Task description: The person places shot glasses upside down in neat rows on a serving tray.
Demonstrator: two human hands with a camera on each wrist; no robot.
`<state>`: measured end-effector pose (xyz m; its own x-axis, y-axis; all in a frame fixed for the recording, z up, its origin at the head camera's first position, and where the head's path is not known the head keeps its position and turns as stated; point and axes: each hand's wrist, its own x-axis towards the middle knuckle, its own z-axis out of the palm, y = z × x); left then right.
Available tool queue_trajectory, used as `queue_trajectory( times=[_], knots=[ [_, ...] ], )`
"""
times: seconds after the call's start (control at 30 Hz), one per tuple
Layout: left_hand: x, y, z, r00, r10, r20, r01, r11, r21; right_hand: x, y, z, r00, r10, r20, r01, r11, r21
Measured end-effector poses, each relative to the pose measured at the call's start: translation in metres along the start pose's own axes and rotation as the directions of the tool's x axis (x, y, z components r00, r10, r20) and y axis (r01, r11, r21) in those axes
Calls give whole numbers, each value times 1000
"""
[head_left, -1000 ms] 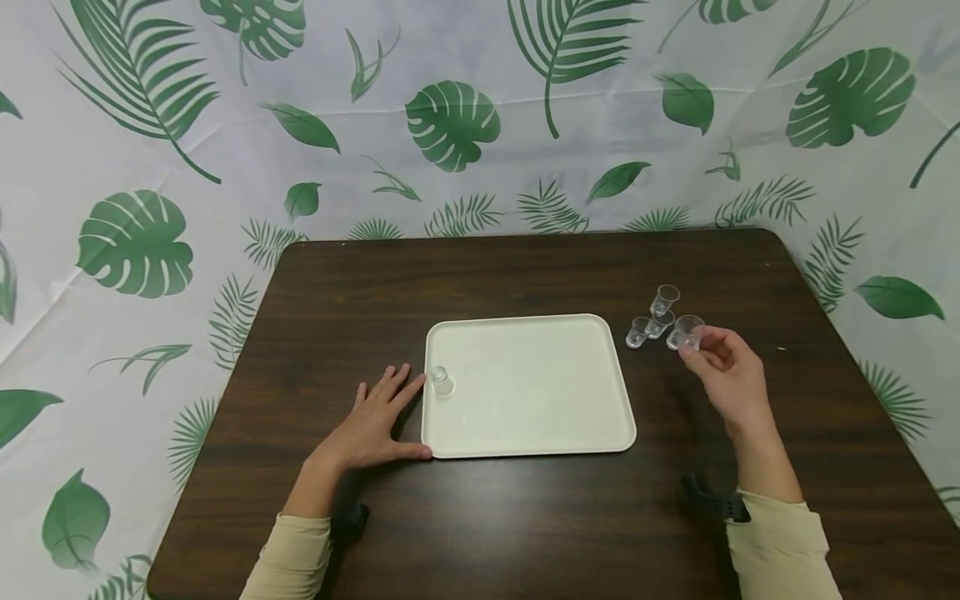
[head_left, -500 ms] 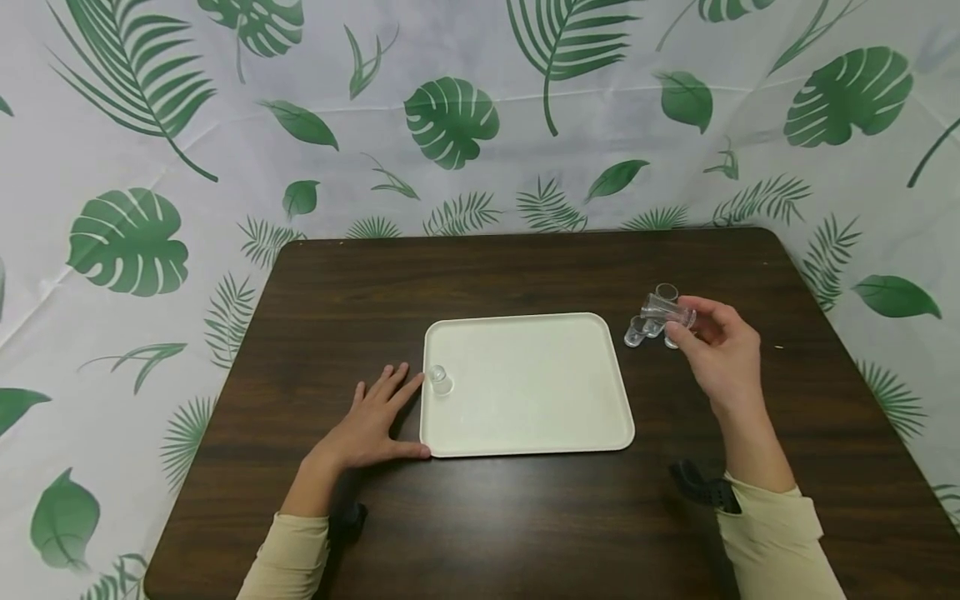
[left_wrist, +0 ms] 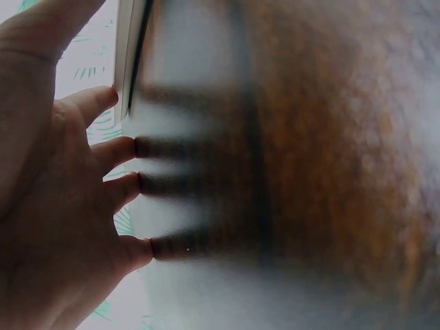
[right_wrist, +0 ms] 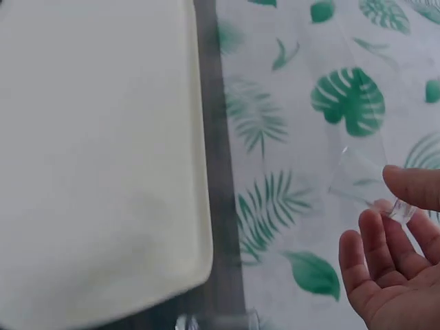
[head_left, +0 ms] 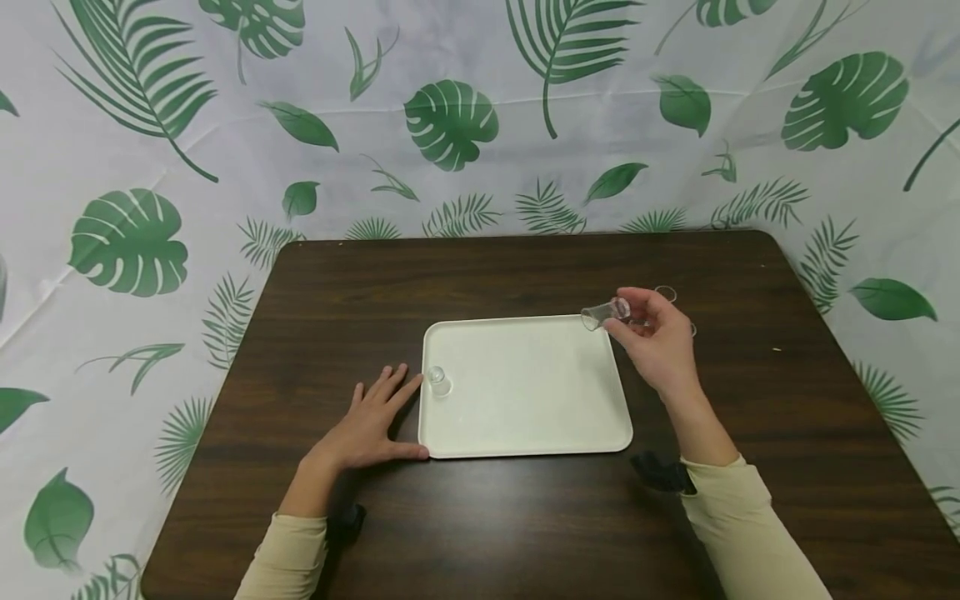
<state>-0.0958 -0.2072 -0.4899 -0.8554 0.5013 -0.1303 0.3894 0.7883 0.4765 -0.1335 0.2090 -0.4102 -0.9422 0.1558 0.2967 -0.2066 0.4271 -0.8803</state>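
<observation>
On a dark brown wood-grain table (head_left: 480, 517), a cream-white rectangular tray with rounded corners (head_left: 525, 408) is laid. Near the tray's two o'clock corner, a small clear flared cup (head_left: 600, 316) is pinched by the thumb and fingers of the right hand (head_left: 660, 342), tipped sideways, mouth towards nine o'clock. Farther out at two o'clock, other clear cups (right_wrist: 218, 322) are mostly hidden by that hand. A separate small transparent cup (head_left: 440, 383) is set inside the tray at nine o'clock. The left hand (head_left: 367, 425) is spread wide; the tray's edge is touched by its thumb at eight o'clock.
</observation>
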Motion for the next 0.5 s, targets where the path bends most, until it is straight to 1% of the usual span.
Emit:
queue_trajectory(
  times=[0.13,0.33,0.5],
  knots=[
    [1,0,0,1000,2,-4,-2,1000,0,1,-8,18,999,4,42,-5,1000,22],
    [1,1,0,1000,4,-1,-4,1000,2,0,-12,48,992,3,128,-5,1000,19],
    [0,2,-1,1000,-1,1,1,1000,-1,-8,-9,75,979,-35,199,30,999,30]
  ],
)
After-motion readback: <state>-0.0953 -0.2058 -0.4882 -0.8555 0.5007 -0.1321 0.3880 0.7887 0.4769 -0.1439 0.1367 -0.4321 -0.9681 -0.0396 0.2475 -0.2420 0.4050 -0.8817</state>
